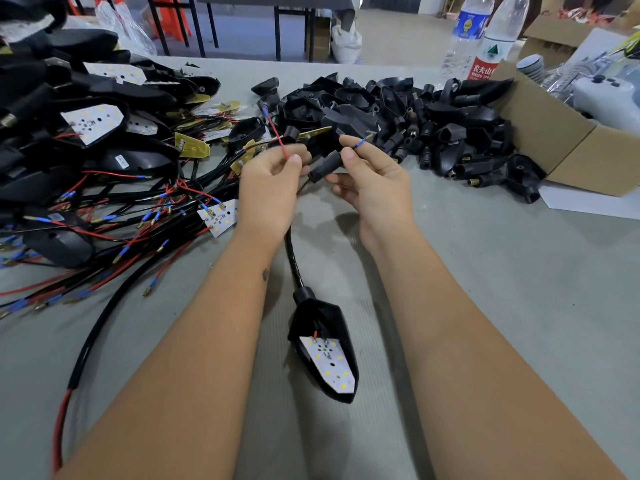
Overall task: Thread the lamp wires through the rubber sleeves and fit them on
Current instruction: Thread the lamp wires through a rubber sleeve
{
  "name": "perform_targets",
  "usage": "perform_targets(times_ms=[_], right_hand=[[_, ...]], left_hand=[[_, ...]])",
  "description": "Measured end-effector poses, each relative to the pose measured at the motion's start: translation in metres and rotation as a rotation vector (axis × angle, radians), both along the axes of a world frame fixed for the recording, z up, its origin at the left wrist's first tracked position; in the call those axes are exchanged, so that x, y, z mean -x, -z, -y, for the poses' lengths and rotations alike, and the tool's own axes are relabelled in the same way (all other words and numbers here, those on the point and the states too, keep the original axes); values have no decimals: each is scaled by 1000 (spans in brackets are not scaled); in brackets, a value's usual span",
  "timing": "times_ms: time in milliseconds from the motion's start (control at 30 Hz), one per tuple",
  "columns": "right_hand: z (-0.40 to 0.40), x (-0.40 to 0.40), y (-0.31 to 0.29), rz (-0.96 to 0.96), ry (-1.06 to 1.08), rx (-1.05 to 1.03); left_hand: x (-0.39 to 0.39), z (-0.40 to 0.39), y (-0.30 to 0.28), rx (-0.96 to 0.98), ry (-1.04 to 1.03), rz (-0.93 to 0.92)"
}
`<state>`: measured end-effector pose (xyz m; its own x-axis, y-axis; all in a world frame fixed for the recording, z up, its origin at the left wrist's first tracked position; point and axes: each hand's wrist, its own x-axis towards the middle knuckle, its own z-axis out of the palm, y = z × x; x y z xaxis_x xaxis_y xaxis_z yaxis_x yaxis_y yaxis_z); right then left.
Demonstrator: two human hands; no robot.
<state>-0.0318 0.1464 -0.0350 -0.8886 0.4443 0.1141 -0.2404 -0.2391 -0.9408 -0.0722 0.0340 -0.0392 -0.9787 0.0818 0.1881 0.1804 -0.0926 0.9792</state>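
My left hand point(268, 188) pinches a thin red wire point(278, 140) that runs up and away from my fingers. My right hand point(372, 181) holds a black rubber sleeve point(325, 168) between thumb and fingers, and a blue-tipped wire end point(362, 143) sticks out past my fingertips. A black sheathed cable point(292, 254) leads from my hands down to a black lamp head point(323, 351) lying on the table between my forearms, its white LED board facing up.
A pile of loose black rubber sleeves and housings point(398, 112) lies ahead. Wired lamps and tangled red and black wires point(104, 209) cover the left. A cardboard box point(561, 143) stands at right, with two water bottles point(485, 39) behind it.
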Motion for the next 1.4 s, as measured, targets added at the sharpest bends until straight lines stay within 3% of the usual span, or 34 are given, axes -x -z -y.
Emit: perform_targets(times_ms=[133,233,367,600,1000,1400], right_hand=[[-1,1,0,32,25,39],[-2,1,-1,38,60,87],[-4,1,-1,24,89,198],[-6,2,-2,-18,64,315],[-9,-1,-2,-30,24,362],[-6,-4,-4,9,21,247]], left_hand=[[2,10,-6,-252,-41,-39],[4,16,-7,-289,-106,-68],[9,18,-4,-178,-153,-39],[-1,10,1,209,-41,-114],[-4,10,-1,252,-41,-161],[0,11,3,306,-122,-133]])
